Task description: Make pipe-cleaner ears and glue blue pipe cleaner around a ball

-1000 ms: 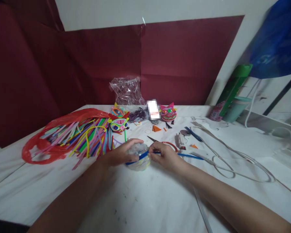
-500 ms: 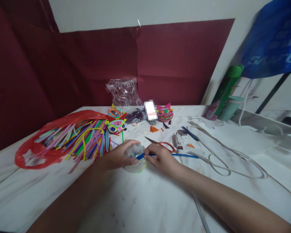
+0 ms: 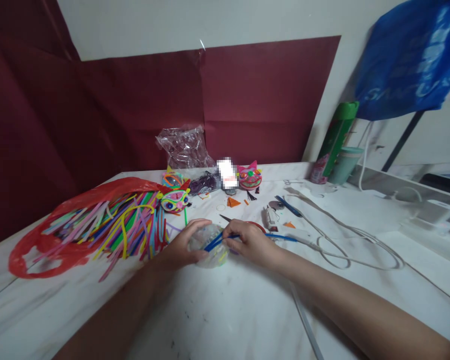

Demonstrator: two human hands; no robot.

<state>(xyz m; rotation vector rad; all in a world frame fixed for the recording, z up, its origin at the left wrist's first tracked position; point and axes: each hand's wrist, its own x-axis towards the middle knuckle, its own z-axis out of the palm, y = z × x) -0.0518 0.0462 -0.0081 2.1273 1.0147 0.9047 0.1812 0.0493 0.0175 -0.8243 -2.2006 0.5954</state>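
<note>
In the middle of the table, my left hand [image 3: 187,246] is wrapped round the left side of a clear, round plastic ball [image 3: 210,260] with bits of colour on it. My right hand [image 3: 251,242] pinches a blue pipe cleaner [image 3: 214,243] against the ball's front. The strand's other end [image 3: 285,237] sticks out to the right, past my knuckles. Just behind my right hand lies a pair of scissors [image 3: 255,226], partly hidden by it. Two decorated animal heads, one yellow and red [image 3: 174,201] and one pink [image 3: 250,177], rest farther back.
A red plastic bag [image 3: 93,192] with many coloured pipe cleaners [image 3: 123,225] spreads on the left. On the right are a white corded tool [image 3: 272,218], a blue-handled tool [image 3: 288,206], looped cable [image 3: 345,232] and orange scraps [image 3: 232,201]. A green cup [image 3: 345,165] stands behind.
The view has shifted slightly to the right. More of the blue pipe cleaner shows across the ball, where it looks doubled. Both hands keep their grip.
</note>
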